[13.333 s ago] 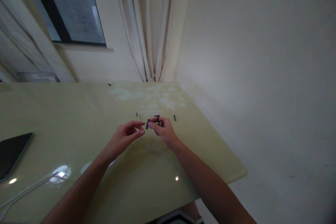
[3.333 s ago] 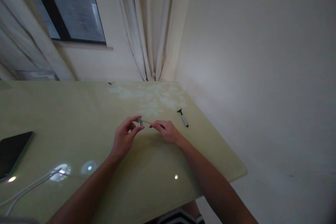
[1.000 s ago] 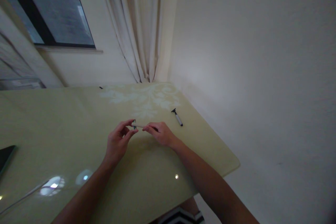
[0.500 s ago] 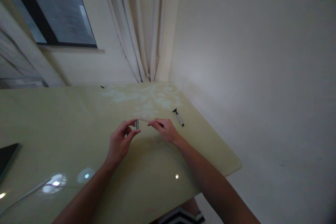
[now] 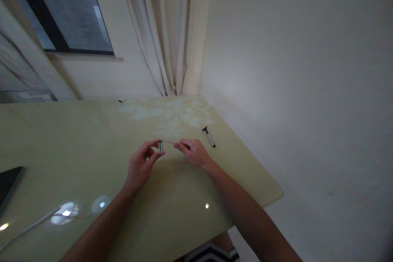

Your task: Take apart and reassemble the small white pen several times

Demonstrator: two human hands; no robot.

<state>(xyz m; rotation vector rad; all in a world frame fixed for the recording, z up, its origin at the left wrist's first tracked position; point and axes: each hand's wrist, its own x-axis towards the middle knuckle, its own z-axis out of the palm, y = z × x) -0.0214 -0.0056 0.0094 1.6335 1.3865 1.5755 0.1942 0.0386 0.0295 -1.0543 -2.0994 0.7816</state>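
Observation:
Between the thumb and fingertips of my left hand (image 5: 143, 163) is a small upright piece with green and dark stripes, which looks like a razor cartridge (image 5: 160, 146). My right hand (image 5: 193, 151) is closed in a pinch on a thin pale stick (image 5: 168, 142). The stick points left, and its far end meets the top of the cartridge near my left fingertips; whether it touches is too small to tell. Both hands are held over the table. Beyond my right hand a razor (image 5: 209, 136) with a black head and grey handle lies on the tabletop.
The glossy yellow-green table (image 5: 172, 213) has its right edge beside a white wall (image 5: 291, 69). A dark flat object (image 5: 9, 182) and a white cable (image 5: 30, 229) lie at the left. A small black item (image 5: 120, 101) sits near the back edge, before the curtain (image 5: 166, 28).
The stick in my right hand has tilted slightly and shifted a little, with my right fingertips slightly farther right. My left hand keeps its hold on the cartridge.

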